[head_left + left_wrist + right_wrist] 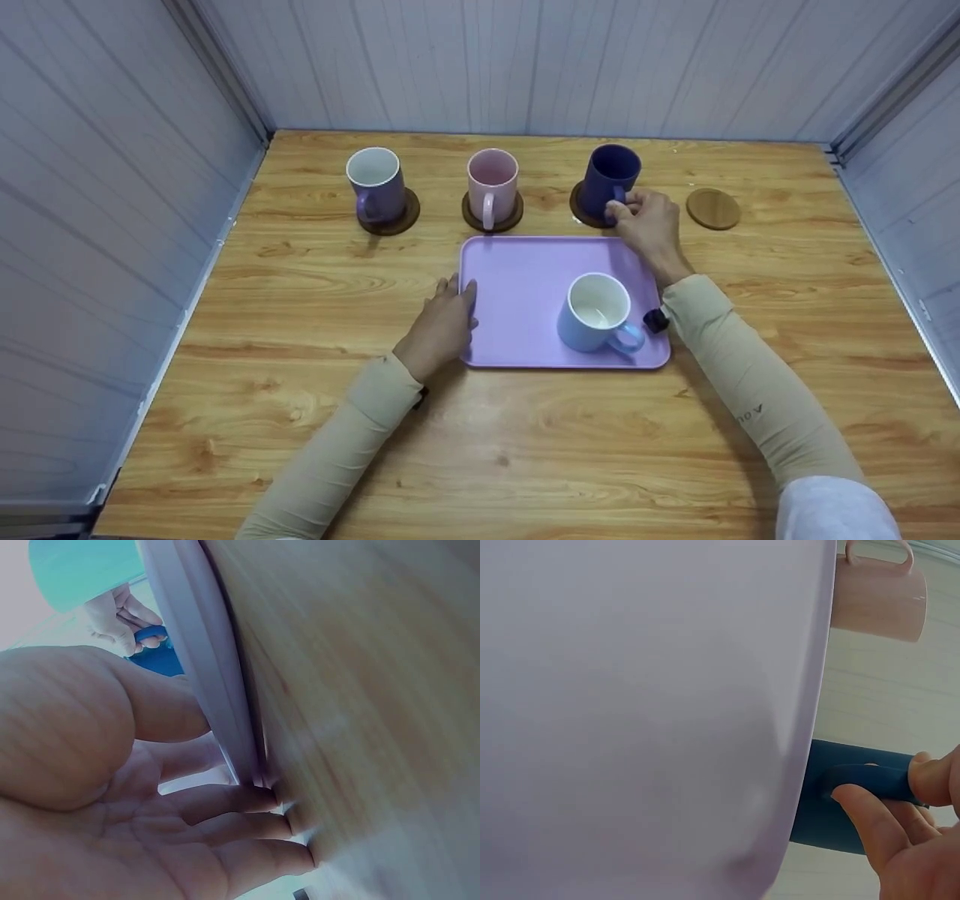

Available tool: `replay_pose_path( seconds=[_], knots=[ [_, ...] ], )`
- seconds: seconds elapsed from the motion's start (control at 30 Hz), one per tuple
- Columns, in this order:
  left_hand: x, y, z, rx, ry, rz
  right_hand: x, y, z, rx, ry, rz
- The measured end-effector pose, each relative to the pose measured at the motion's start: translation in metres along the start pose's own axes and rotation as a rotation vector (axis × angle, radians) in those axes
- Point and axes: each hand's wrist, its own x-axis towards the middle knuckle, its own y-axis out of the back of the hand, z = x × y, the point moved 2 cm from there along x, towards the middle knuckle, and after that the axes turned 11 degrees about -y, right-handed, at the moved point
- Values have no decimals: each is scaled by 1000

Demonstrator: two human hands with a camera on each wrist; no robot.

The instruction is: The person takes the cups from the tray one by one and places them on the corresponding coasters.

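Note:
At the back right, a dark blue mug [606,180] stands upright over a dark brown coaster [577,202]. My right hand [651,229] pinches its handle between thumb and fingers; the right wrist view shows this grip on the handle [877,781]. On the left edge of the pink-purple tray [517,300] rests my left hand [442,326]. Its thumb [169,709] reaches over the rim, while several straight fingers touch the table outside. A light blue mug [585,330], white inside, sits upright on the tray's right half with its handle pointing right.
A purple mug [384,199] and a pink mug [495,199] stand on brown coasters behind the tray. Right of the dark blue mug lies a lighter wooden coaster [712,208] without a mug. Panel walls [480,67] enclose the wooden table [510,457] at the back and sides.

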Motion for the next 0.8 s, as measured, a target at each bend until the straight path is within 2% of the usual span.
replay_pose_path(
  seconds=[0.4,0.57,0.8],
  knots=[
    [-1,2,1,2,-11,-20,-1,2,-1,10,14,-8],
    [-1,1,1,-3,4,-20,-3,3,0,19,11,-22],
    [-2,1,2,-6,2,-11,-9,21,-5,-7,12,-6]
  ],
)
